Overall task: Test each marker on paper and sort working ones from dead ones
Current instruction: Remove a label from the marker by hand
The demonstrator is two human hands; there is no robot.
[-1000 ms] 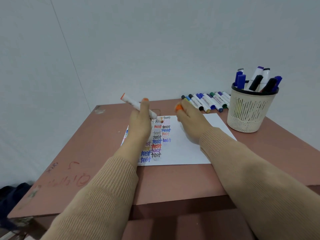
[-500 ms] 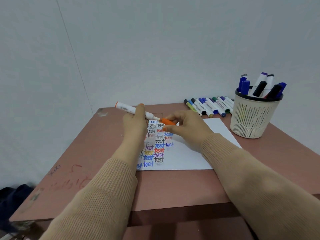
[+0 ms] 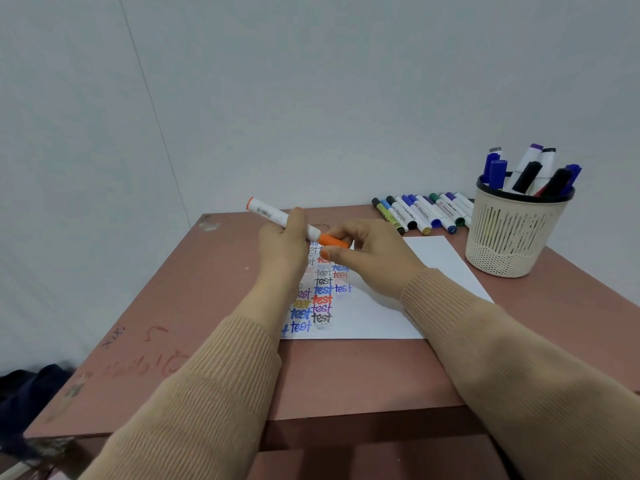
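My left hand [image 3: 282,249] grips a white marker [image 3: 268,213] with an orange end, held slanting above the white paper [image 3: 374,317]. My right hand [image 3: 372,254] pinches the orange cap [image 3: 333,241], which sits on the marker's tip end. The paper lies in the middle of the table and carries several rows of the word "test" in different colours; my hands hide its upper rows. A row of several capped markers [image 3: 420,211] lies flat at the table's far edge. A beige slotted cup [image 3: 509,233] at the right holds several more markers upright.
The reddish-brown table [image 3: 214,306] has scribbles on its left part and its front edge close to me. A pale wall stands right behind the table. A dark bundle [image 3: 24,386] lies on the floor at the lower left.
A second ago the marker was uncapped and my right hand held the cap apart from it. The right hand brought the cap to the tip and it now sits on the marker.
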